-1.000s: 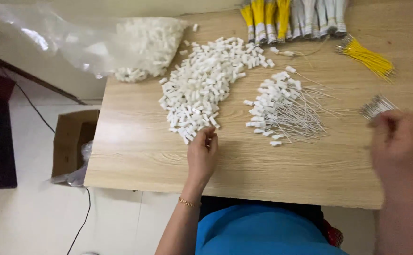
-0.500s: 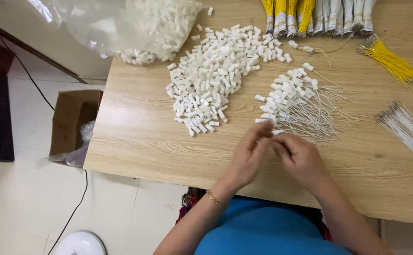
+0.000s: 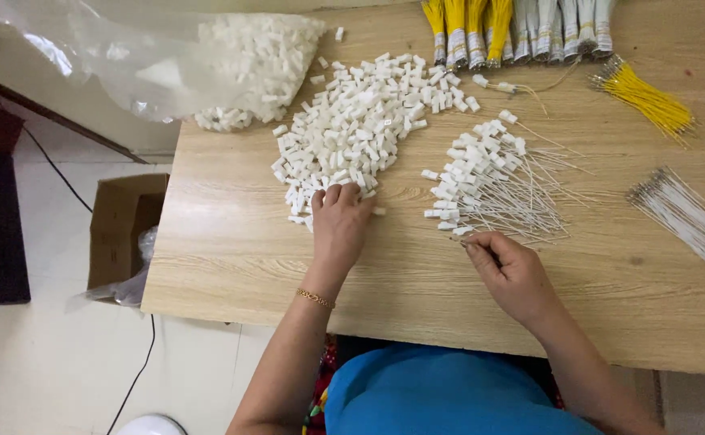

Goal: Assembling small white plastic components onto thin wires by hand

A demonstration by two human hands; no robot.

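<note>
White plastic connectors [image 3: 352, 133] heaped on wooden table [image 3: 231, 250]; left hand [image 3: 340, 221] palm-down, fingertips in heap's near edge, grip hidden. Right hand [image 3: 513, 270] apart, pinching thin wire at wired connector pile [image 3: 481, 181]. Beyond: clear bag [image 3: 167, 56], yellow wires [image 3: 646, 97], grey wires [image 3: 686, 213].

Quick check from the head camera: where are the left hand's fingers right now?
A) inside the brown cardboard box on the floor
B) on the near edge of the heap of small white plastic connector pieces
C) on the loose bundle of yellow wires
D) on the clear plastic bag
B: the left hand has its fingertips on the near edge of the heap of small white plastic connector pieces on the light wooden table.
</note>
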